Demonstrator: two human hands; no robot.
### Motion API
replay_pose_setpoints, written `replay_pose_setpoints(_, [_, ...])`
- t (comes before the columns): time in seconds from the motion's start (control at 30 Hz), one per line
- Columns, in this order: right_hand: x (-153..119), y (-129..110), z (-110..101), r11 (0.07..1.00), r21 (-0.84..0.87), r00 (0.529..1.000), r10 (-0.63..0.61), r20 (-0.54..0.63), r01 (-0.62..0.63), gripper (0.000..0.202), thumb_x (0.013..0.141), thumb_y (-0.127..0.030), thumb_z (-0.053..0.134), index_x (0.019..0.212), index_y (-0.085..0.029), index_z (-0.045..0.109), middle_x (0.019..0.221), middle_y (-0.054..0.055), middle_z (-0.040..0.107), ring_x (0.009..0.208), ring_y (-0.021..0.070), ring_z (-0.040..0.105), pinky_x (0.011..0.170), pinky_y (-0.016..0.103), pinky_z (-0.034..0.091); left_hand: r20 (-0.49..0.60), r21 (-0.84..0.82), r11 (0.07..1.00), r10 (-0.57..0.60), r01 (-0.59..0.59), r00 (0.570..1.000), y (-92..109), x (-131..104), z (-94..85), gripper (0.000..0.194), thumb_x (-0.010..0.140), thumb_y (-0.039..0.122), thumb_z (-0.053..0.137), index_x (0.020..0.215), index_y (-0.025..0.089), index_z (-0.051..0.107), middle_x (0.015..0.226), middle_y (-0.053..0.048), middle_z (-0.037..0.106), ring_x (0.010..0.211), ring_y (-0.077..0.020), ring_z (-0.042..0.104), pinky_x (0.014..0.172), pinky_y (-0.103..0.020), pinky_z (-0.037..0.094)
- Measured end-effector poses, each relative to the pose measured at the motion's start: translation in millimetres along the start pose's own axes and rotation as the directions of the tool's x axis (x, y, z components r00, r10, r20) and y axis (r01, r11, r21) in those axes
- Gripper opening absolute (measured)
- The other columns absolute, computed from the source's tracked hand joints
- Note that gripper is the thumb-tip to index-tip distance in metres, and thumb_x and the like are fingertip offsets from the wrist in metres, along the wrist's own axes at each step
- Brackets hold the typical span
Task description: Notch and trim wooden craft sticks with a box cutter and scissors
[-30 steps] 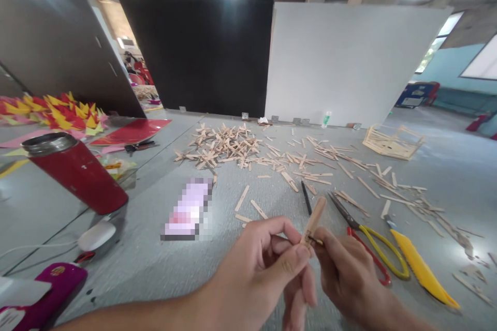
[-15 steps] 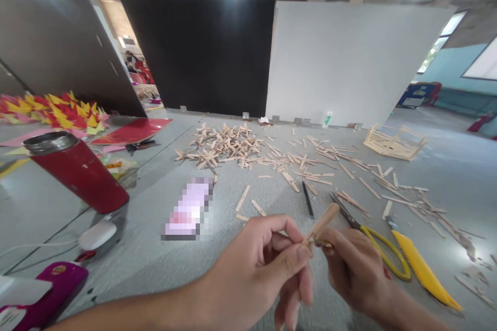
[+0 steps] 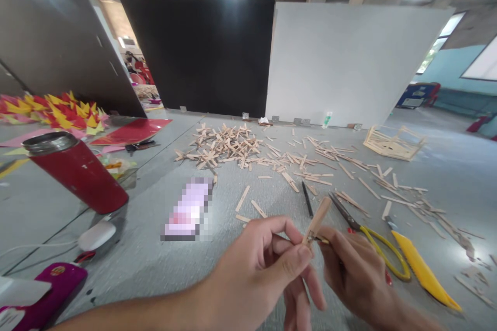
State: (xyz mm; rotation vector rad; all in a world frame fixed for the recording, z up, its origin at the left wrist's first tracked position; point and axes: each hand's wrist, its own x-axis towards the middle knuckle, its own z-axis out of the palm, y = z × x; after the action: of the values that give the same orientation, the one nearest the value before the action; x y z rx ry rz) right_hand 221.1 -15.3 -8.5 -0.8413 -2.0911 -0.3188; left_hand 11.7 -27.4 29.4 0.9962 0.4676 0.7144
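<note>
My left hand pinches a wooden craft stick between thumb and forefinger; the stick slants up to the right. Closed around a small thin tool is my right hand. The tool has a dark tip and a brassy part, its tip against the stick near my left thumb, where the wood looks marked or cut. Most of the tool is hidden in the fingers. Yellow-handled scissors lie just beyond my right hand, with a yellow-handled cutter to their right. A black pen lies past the stick.
Several star-shaped stick pieces are heaped at the back, with loose sticks and scraps rightward. A stick frame stands far right. Leftward are a phone, a red flask, a white charger and folded paper.
The craft stick has turned slightly more upright. The right hand has shifted a little, and the tool's tip shows more clearly against the wood. The left hand's lower fingers have moved right.
</note>
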Motion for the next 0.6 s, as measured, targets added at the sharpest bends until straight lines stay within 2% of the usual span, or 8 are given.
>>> replay_pose_setpoints(0.27, [-10,-6,6,0.995,-0.099,0.999,0.012,-0.047,-0.017,0.022,0.108,-0.005,0.045,0.102,-0.022,0.057,0.061,-0.006,0.060,0.046,0.0110,0.057,0.054,0.023,0.044,0.025,-0.046,0.999,-0.002,0.003,1.000,-7,0,3.2,0.047,0.103,0.061,0.070,0.093,0.023,0.043,0.074,-0.004,0.075,0.050,-0.0100,0.063,0.050,-0.018,0.047])
replay_pose_setpoints(0.43, [-5,-9,5,1.000,-0.008,1.000,0.022,0.016,-0.022,0.026,0.119,-0.020,0.034,0.102,-0.023,0.053,0.055,-0.009,0.059,0.036,0.0094,0.051,0.045,0.022,0.039,0.019,-0.023,1.000,0.022,-0.021,1.000,-6,1,0.1,0.044,0.104,0.056,0.071,0.091,0.023,0.046,0.070,0.000,0.069,0.044,-0.0081,0.058,0.046,-0.018,0.046])
replay_pose_setpoints(0.53, [-1,-8,3,0.997,0.070,0.998,0.035,0.058,-0.039,0.031,0.120,-0.024,0.033,0.098,-0.024,0.054,0.055,-0.008,0.060,0.035,0.0087,0.050,0.042,0.021,0.037,0.025,-0.006,0.999,0.054,-0.054,0.998,-3,3,-3.5,0.042,0.105,0.054,0.070,0.088,0.022,0.048,0.067,0.003,0.065,0.042,-0.0063,0.054,0.044,-0.016,0.045])
replay_pose_setpoints(0.6, [1,-7,1,0.989,0.126,0.990,0.060,0.128,-0.076,0.037,0.121,-0.027,0.033,0.091,-0.024,0.055,0.055,-0.008,0.060,0.035,0.0085,0.051,0.041,0.020,0.038,0.015,0.028,0.999,0.045,-0.046,0.999,-1,3,-5.3,0.043,0.105,0.055,0.069,0.087,0.022,0.048,0.066,0.003,0.064,0.041,-0.0054,0.051,0.042,-0.015,0.044])
